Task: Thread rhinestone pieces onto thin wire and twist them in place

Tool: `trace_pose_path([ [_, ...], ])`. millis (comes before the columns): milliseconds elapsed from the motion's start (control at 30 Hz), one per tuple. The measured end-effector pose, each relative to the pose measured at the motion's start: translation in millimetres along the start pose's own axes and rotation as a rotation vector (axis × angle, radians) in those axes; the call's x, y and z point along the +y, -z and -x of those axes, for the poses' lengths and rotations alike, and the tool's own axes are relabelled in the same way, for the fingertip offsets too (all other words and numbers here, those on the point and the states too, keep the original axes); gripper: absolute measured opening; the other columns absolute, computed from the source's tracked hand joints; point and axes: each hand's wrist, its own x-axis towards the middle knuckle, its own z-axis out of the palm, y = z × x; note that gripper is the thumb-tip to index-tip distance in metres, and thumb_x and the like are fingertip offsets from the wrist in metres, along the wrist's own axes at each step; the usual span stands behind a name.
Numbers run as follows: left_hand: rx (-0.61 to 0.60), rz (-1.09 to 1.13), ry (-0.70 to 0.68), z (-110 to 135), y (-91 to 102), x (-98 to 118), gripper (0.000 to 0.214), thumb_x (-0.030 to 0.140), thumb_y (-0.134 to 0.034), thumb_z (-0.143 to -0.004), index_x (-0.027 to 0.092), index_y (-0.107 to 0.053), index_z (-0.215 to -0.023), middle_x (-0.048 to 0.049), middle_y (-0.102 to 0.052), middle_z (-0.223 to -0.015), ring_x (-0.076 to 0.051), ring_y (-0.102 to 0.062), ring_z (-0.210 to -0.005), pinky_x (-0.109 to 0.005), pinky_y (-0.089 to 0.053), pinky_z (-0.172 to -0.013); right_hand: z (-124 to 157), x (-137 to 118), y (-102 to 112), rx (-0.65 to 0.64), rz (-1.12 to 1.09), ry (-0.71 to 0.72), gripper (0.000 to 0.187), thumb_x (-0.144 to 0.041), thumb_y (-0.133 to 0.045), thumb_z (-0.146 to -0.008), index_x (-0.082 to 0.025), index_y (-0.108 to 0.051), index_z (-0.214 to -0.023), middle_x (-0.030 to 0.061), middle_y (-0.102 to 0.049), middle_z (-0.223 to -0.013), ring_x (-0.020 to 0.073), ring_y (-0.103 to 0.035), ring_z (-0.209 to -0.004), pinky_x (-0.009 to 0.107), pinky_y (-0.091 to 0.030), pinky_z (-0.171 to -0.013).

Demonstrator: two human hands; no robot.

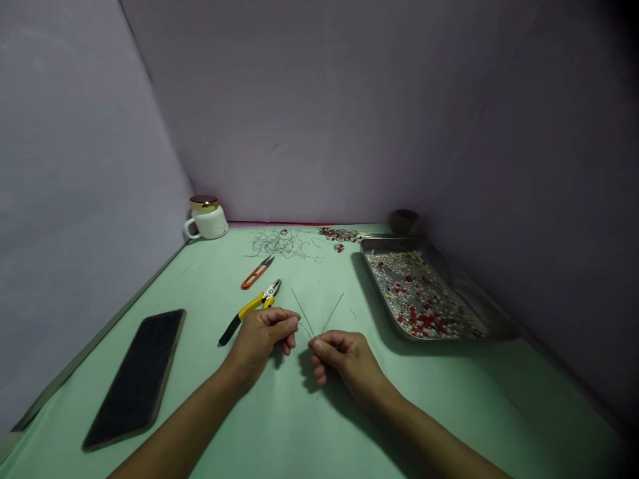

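My right hand (345,359) pinches a thin wire (332,311) between thumb and forefinger, and two strands of it rise above the fingertips in a V. Close by, my left hand (269,336) has its thumb and forefinger pressed together on what looks like another fine strand of the wire, which runs toward the right fingertips. Any bead at the right fingertips is too small to make out. Just behind my left hand lie pliers (247,311) with yellow and black handles, partly covered by it. Orange thread snips (257,272) rest beyond them.
A metal tray (394,313) of red, white and other beads stands at the right. Cut wires (279,243) and beaded pieces (339,235) lie at the back. A phone (137,376) is at left, a lidded white mug (208,221) behind, a dark cup (403,221) back right.
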Motion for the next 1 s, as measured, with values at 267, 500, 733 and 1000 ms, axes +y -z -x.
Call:
trace_pose_path([
  [267, 0.056, -0.004, -0.008, 1.1, -9.4, 1.4, 0.022, 0.025, -0.059, -0.069, 0.015, -0.05, -0.051, 0.0059, -0.046, -0.035, -0.005, -0.035, -0.031, -0.016, -0.026, -0.032, 0.4, 1.2, 0.4, -0.036, 0.048, 0.016, 0.036, -0.04, -0.073, -0.057, -0.007, -0.061, -0.063, 0.0026, -0.055, -0.051, 0.0091, -0.048, -0.039, 0.027, -0.041, -0.043],
  [500, 0.355, -0.235, -0.185, 7.6, -10.6, 8.3, 0.028, 0.024, -0.062, -0.068, 0.017, -0.056, -0.094, 0.0064, -0.052, -0.057, -0.005, -0.04, -0.035, -0.018, -0.031, -0.034, -3.9, 6.0, -2.1, 0.045, 0.087, 0.017, 0.029, -0.036, -0.069, -0.06, -0.009, -0.058, -0.062, 0.0019, -0.054, -0.05, 0.0102, -0.048, -0.039, 0.028, -0.041, -0.043],
  [733, 0.282, -0.802, -0.869, 24.5, -27.4, 5.2, 0.015, 0.013, -0.053, -0.076, 0.013, -0.061, -0.088, -0.0016, -0.056, -0.067, -0.012, -0.053, -0.059, -0.024, -0.044, -0.056, 0.9, 8.8, -3.8, -0.012, 0.409, 0.192, 0.025, -0.023, -0.051, -0.073, -0.011, -0.057, -0.052, 0.0004, -0.051, -0.044, 0.0082, -0.043, -0.041, 0.022, -0.034, -0.043],
  [1000, 0.364, -1.052, -0.904, 16.9, -27.2, -4.3, 0.023, 0.014, -0.048, -0.078, 0.017, -0.056, -0.056, -0.0002, -0.052, -0.053, -0.012, -0.049, -0.049, -0.024, -0.039, -0.049, 3.4, 10.0, -2.1, -0.053, 0.435, 0.233, 0.023, -0.023, -0.053, -0.073, -0.011, -0.06, -0.054, -0.0005, -0.052, -0.046, 0.0086, -0.043, -0.044, 0.021, -0.032, -0.043],
])
